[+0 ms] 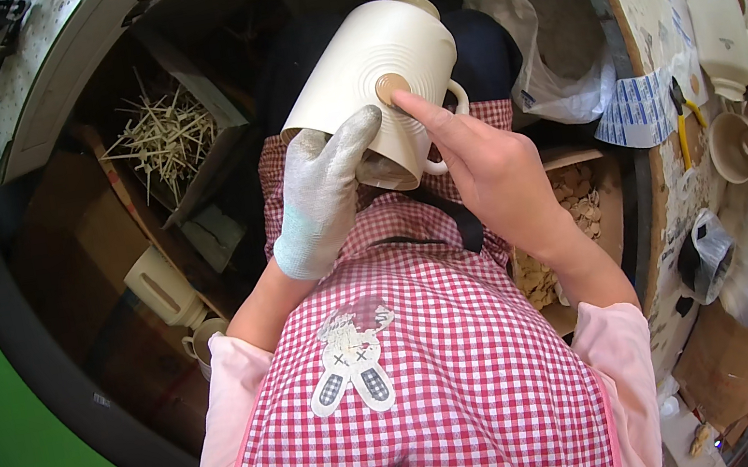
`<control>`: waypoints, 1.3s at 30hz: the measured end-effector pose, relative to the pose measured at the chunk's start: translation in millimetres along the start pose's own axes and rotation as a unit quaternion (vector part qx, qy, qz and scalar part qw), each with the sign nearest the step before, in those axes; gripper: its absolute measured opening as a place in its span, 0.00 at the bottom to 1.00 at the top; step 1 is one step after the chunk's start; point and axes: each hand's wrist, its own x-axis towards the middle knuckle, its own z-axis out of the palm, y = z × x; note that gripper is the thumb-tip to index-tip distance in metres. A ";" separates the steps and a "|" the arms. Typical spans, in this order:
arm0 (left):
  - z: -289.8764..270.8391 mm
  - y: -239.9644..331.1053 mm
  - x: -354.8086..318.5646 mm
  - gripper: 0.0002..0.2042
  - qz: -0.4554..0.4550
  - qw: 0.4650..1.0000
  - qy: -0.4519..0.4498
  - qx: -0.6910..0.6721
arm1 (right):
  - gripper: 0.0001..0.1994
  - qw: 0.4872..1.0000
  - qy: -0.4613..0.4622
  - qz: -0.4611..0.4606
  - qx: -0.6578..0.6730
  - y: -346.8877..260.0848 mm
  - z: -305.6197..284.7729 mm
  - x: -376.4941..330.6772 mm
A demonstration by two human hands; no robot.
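A cream-white thermos jug shell (336, 68) lies tilted across my lap, its wide open end toward me and its handle (459, 101) on the right. Ridged rings on its side surround a round tan disc (390, 87). Wearing a grey-white glove, my left hand (320, 188) grips the shell's rim at the open end, thumb on the outside. My bare right hand (490, 161) reaches in beside the handle, with the stretched index fingertip against the disc's edge. Its other fingers are mostly hidden.
On the left, a box (194, 179) holds a heap of thin pale sticks (168, 139); another cream shell (165, 288) lies below. To the right are a plastic bag (572, 94), a carton of tan pieces (579, 201), and a worktable (646, 5) with yellow-handled pliers (681, 121) and several shells (722, 32).
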 end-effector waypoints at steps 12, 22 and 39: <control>9.0 -32.6 7.4 0.19 0.111 0.984 0.029 0.136 | 0.21 0.998 0.030 0.017 -0.045 11.0 18.8 -7.0; -37.4 -3.5 -9.8 0.28 0.065 0.990 -0.109 0.064 | 0.30 0.902 0.199 0.229 0.307 91.1 -49.3 8.7; -77.5 4.0 50.5 0.31 0.158 0.987 0.018 0.036 | 0.25 0.871 0.361 0.095 0.320 60.0 -43.5 22.6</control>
